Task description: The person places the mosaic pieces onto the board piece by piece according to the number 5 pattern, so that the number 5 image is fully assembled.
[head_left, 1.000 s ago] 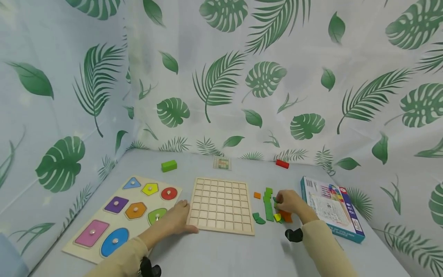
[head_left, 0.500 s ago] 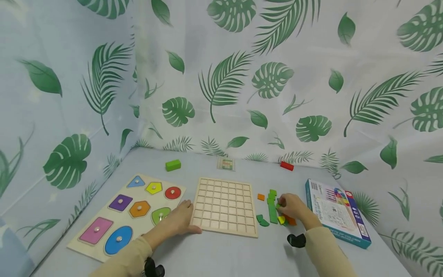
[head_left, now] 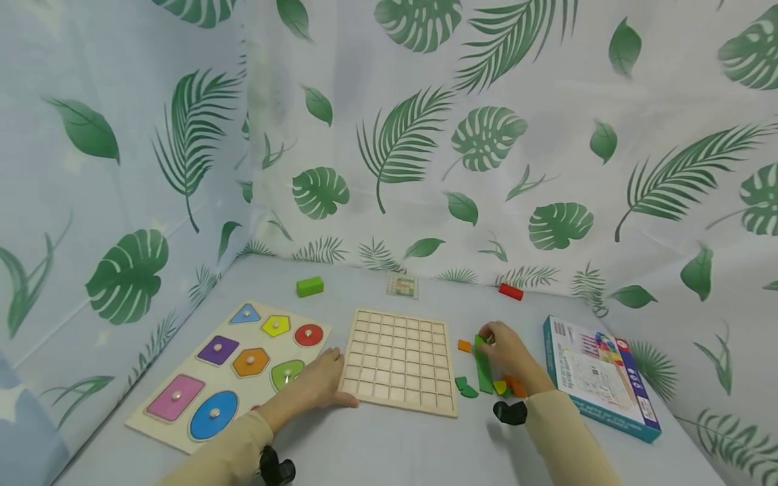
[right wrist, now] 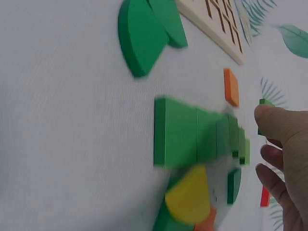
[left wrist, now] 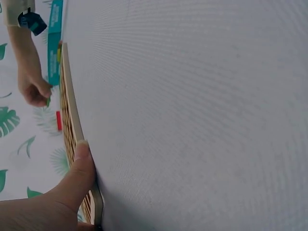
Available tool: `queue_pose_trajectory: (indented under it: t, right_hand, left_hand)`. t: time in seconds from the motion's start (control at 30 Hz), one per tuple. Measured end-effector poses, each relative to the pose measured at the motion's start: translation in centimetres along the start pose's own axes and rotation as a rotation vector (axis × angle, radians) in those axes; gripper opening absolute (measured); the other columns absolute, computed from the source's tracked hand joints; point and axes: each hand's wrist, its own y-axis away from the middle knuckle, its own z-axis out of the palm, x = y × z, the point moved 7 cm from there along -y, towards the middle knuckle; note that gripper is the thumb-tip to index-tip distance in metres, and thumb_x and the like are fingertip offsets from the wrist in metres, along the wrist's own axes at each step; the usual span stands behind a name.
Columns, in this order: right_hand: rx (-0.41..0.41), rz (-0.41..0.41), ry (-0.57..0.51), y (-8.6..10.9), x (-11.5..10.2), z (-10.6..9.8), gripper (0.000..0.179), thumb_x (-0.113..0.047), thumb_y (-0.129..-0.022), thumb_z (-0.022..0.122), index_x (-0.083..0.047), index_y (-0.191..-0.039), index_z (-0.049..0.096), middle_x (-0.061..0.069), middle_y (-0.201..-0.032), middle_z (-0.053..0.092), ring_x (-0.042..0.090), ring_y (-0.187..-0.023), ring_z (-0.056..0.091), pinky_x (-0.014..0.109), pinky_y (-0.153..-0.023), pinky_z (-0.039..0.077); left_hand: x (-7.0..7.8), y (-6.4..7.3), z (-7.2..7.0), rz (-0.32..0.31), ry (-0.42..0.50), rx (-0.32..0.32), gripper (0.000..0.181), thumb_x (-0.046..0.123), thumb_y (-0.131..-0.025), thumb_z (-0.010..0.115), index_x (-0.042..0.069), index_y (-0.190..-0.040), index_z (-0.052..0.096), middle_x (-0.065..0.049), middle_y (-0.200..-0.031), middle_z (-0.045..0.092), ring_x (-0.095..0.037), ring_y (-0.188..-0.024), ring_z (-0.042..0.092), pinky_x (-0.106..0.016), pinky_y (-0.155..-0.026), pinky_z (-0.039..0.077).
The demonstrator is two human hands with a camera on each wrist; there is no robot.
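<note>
My left hand (head_left: 316,381) is at the near-left corner of a pale wooden grid board (head_left: 398,361). Its thumb (left wrist: 79,168) rests on the board's edge in the left wrist view; the other fingers are mostly hidden there. My right hand (head_left: 507,347) pinches a small green block (right wrist: 266,102) between thumb and fingers, above the far end of a row of green blocks (right wrist: 180,132). Beside that row are a yellow rounded piece (right wrist: 187,197) and orange pieces (head_left: 516,387). Two dark green curved pieces (right wrist: 142,36) lie between the row and the board.
A knobbed shape puzzle (head_left: 203,378) lies left of the grid board. A boxed set (head_left: 598,371) stands at the right. Farther back are a green block (head_left: 310,287), a pattern card (head_left: 402,285) and a red block (head_left: 511,291). A small orange piece (head_left: 464,345) lies by the board.
My right hand has moved from the loose pieces right of the green row to the row's far end, carrying a small green block. My left hand stays at the board's corner.
</note>
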Motion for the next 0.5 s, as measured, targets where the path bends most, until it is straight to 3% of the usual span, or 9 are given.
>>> queue_pose_trajectory:
  t: [0.2, 0.5]
  right_hand:
    - [0.091, -0.147, 0.025, -1.1, -2.9, 0.4, 0.022, -0.006, -0.084, 0.069, 0.002, -0.104, 0.064, 0.011, -0.095, 0.059, 0.025, -0.086, 0.055, 0.039, -0.075, 0.052]
    - [0.115, -0.284, -0.013, -1.8, -6.1, 1.9, 0.018, -0.001, -0.083, 0.069, 0.005, -0.099, 0.066, 0.014, -0.092, 0.058, 0.024, -0.079, 0.057, 0.036, -0.066, 0.052]
  left_hand:
    - [0.2, -0.3, -0.1, 0.015, -0.029, 0.002, 0.093, 0.054, -0.068, 0.079, -0.015, -0.124, 0.05, -0.026, -0.127, 0.05, -0.036, -0.121, 0.046, -0.042, -0.101, 0.042]
    - [0.1, 0.1, -0.2, -0.008, -0.018, -0.009, 0.093, 0.051, -0.069, 0.079, -0.016, -0.125, 0.048, -0.029, -0.13, 0.047, -0.038, -0.124, 0.043, -0.042, -0.101, 0.041]
